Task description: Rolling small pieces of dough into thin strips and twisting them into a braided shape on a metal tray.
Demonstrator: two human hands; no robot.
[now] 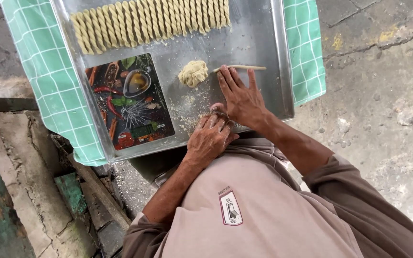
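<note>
My right hand lies flat on a metal tray, fingers spread, with the fingertips on a thin rolled dough rope. My left hand rests on the tray's near edge with its fingers curled, its knuckles against my right thumb. I see nothing in it. A small lump of pale dough sits just left of the rope. Crumbs and flour are scattered below the lump.
Several twisted dough sticks lie in a row along the tray's far side. A cutting board printed with spices lies on the tray's left part. A green checked cloth lies under the tray. Cracked concrete ground is at the right.
</note>
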